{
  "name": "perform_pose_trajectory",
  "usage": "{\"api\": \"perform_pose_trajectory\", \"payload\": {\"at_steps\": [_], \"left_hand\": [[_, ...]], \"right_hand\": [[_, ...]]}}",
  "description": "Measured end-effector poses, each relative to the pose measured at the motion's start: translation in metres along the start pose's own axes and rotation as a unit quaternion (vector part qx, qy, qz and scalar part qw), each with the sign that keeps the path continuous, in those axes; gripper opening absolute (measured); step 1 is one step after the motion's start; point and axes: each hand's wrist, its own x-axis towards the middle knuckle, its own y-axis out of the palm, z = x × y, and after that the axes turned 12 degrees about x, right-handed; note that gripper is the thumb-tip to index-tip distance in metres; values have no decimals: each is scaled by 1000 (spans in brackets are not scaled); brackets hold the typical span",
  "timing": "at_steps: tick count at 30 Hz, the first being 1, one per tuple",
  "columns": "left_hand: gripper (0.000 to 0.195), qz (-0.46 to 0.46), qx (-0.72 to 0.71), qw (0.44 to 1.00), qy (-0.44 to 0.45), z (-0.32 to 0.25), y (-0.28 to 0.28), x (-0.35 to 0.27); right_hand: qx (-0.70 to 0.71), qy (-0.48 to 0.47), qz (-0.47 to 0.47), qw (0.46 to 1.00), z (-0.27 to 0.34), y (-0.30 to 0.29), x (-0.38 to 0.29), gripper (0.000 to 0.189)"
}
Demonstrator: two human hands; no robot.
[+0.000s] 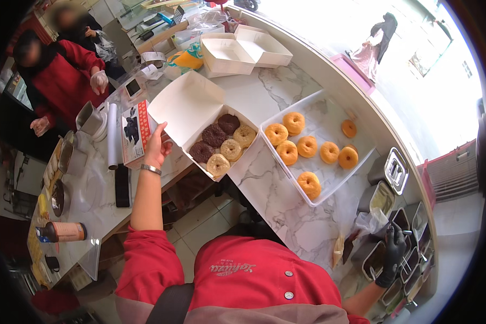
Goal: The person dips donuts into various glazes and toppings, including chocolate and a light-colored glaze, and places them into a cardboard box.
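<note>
My bare left hand (158,148), with a metal band at the wrist, grips the side of an open white cardboard box (188,107) by its lid hinge. Three dark chocolate-topped doughnuts (214,135) and three pale crumb-topped doughnuts (230,150) sit inside in two rows. The box's near corner juts past the counter edge. In a black glove, my right hand (392,257) is over the metal topping containers (374,259) at the far right. Spoon handles stick out around it; whether its fingers hold one cannot be told.
Plain doughnuts lie in a clear plastic tub (285,172) right of the box. Beside it are piping bags (339,243). Open empty boxes (229,52) stand behind. A glove box (135,133), phone (122,186) and jar (67,232) occupy the left counter. Two people (65,69) stand beyond.
</note>
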Motion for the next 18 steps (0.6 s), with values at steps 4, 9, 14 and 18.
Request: {"api": "perform_pose_trajectory", "payload": {"at_steps": [4,9,14,18], "left_hand": [[27,58,10,991,122,-23,0,16],[59,37,379,834,399,-5,-13,11],[74,4,499,695,517,17,-27,5],[89,8,491,769,410,-1,-25,9]], "right_hand": [[-11,-18,-1,1000,-4,1,1,28],[-31,-12,-9,999,4,3,-3,29],[-16,6,-11,1000,15,8,-12,30],[-18,24,-3,1000,16,9,-9,30]]}}
